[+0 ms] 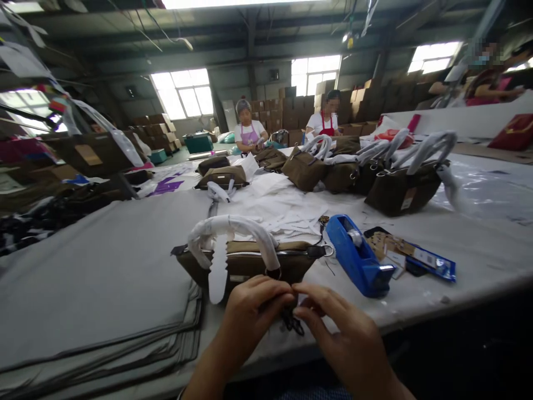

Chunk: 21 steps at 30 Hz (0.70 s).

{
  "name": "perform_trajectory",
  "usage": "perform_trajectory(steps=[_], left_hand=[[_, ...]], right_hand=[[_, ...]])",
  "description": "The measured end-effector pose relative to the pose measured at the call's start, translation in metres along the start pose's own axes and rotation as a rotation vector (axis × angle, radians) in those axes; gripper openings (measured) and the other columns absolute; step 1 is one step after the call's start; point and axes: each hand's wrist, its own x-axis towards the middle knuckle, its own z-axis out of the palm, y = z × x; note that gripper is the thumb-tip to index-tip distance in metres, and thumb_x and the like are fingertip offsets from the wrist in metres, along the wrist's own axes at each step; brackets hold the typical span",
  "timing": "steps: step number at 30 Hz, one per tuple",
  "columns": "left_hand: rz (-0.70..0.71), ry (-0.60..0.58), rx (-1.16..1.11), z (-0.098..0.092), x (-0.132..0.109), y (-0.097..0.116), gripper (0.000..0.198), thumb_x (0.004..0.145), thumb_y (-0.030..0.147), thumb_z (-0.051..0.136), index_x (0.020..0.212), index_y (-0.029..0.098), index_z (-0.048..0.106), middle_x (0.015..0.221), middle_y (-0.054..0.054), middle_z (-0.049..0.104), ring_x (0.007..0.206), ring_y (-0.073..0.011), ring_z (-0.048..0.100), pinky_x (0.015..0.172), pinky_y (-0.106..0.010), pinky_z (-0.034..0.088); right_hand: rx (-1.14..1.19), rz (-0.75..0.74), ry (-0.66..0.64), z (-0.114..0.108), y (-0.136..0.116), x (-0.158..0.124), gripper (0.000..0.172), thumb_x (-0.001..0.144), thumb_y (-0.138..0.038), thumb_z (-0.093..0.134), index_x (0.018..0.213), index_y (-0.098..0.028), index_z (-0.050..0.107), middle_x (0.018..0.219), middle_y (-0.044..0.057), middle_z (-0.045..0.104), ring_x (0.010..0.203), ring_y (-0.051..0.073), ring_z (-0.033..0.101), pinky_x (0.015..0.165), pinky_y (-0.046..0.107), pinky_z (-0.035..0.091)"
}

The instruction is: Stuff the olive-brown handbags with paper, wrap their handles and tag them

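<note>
An olive-brown handbag (250, 259) with a silver zip stands on the table before me, its two handles (233, 223) wrapped in white film. A white notched strip (219, 269) hangs down its front. Just in front of the bag's right half, my left hand (260, 297) is closed, thumb against fingers. My right hand (333, 314) meets it at the fingertips, with thumb and forefinger curled close together. Whatever is pinched between them is too small to make out. Below the fingertips dangles a dark chain-like piece (293, 324).
Right of the bag is a blue tape dispenser (353, 255), with tags and a blue packet (433, 261) beyond. Stacked grey sheets (125, 289) cover the left side. More wrapped-handle bags (408, 189) and white paper (278, 205) lie farther back. Two people (250, 130) work across the table.
</note>
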Motion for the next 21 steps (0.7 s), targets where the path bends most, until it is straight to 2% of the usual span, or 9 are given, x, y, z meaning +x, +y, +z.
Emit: perform_trajectory(steps=[2, 4, 6, 8, 11, 14, 17, 21], left_hand=[[-0.004, -0.011, -0.017, 0.000, -0.004, -0.001, 0.008, 0.094, 0.024, 0.066, 0.092, 0.023, 0.074, 0.087, -0.001, 0.074, 0.080, -0.0137, 0.068, 0.075, -0.021, 0.050], [-0.028, 0.048, -0.022, 0.002, -0.010, -0.003, 0.007, 0.094, 0.025, 0.066, 0.091, 0.023, 0.073, 0.086, 0.000, 0.073, 0.080, -0.0135, 0.067, 0.075, -0.022, 0.050], [-0.094, 0.193, 0.016, 0.008, -0.017, -0.006, 0.007, 0.092, 0.029, 0.069, 0.096, 0.023, 0.069, 0.086, 0.000, 0.071, 0.080, -0.0149, 0.067, 0.074, -0.024, 0.052], [-0.179, 0.355, 0.105, 0.018, -0.024, -0.010, 0.022, 0.087, 0.034, 0.074, 0.102, 0.022, 0.065, 0.089, -0.001, 0.069, 0.082, -0.0177, 0.067, 0.074, -0.027, 0.054], [-0.227, 0.474, 0.271, 0.035, -0.030, -0.015, 0.039, 0.080, 0.035, 0.080, 0.109, 0.022, 0.059, 0.095, -0.004, 0.067, 0.086, -0.0215, 0.067, 0.077, -0.033, 0.057], [-0.190, 0.502, 0.335, 0.043, -0.032, -0.016, 0.035, 0.085, 0.028, 0.074, 0.115, 0.022, 0.057, 0.101, -0.007, 0.067, 0.088, -0.0219, 0.067, 0.080, -0.035, 0.058], [-0.129, 0.526, 0.212, 0.041, -0.034, -0.010, 0.035, 0.089, 0.026, 0.069, 0.123, 0.024, 0.058, 0.117, -0.009, 0.064, 0.096, -0.0206, 0.066, 0.080, -0.031, 0.058], [-0.049, 0.346, -0.084, 0.039, -0.037, 0.000, 0.032, 0.091, 0.028, 0.069, 0.123, 0.030, 0.065, 0.108, -0.004, 0.070, 0.081, -0.0142, 0.067, 0.071, -0.023, 0.057]], right_hand=[[0.042, 0.077, -0.030, 0.004, 0.006, 0.003, 0.018, 0.094, -0.024, 0.067, 0.111, -0.029, 0.069, 0.094, 0.000, 0.077, 0.076, 0.015, 0.074, 0.072, 0.020, 0.061], [0.137, 0.114, -0.089, 0.003, 0.011, 0.002, 0.016, 0.095, -0.021, 0.063, 0.107, -0.029, 0.071, 0.087, -0.003, 0.076, 0.063, 0.011, 0.070, 0.062, 0.017, 0.059], [0.199, 0.130, -0.112, 0.000, 0.016, -0.001, 0.021, 0.097, -0.020, 0.060, 0.110, -0.030, 0.072, 0.084, -0.003, 0.075, 0.062, 0.011, 0.069, 0.061, 0.017, 0.057], [0.198, 0.137, -0.088, -0.002, 0.020, -0.003, 0.024, 0.098, -0.022, 0.057, 0.117, -0.029, 0.070, 0.079, -0.003, 0.074, 0.066, 0.012, 0.071, 0.064, 0.018, 0.057], [0.134, 0.177, -0.121, 0.000, 0.023, -0.006, 0.026, 0.102, -0.029, 0.050, 0.121, -0.027, 0.067, 0.066, -0.004, 0.068, 0.058, 0.012, 0.067, 0.058, 0.019, 0.053], [-0.030, 0.209, -0.194, 0.007, 0.028, -0.009, 0.029, 0.105, -0.034, 0.040, 0.103, -0.024, 0.068, 0.061, -0.003, 0.064, 0.052, 0.013, 0.064, 0.050, 0.022, 0.045], [-0.241, 0.184, -0.249, 0.018, 0.034, -0.014, 0.035, 0.105, -0.032, 0.037, 0.080, -0.023, 0.059, 0.058, -0.002, 0.064, 0.048, 0.016, 0.063, 0.046, 0.027, 0.036], [-0.344, 0.139, -0.298, 0.026, 0.039, -0.017, 0.027, 0.102, -0.026, 0.039, 0.082, -0.023, 0.058, 0.066, 0.000, 0.071, 0.055, 0.020, 0.069, 0.048, 0.029, 0.033]])
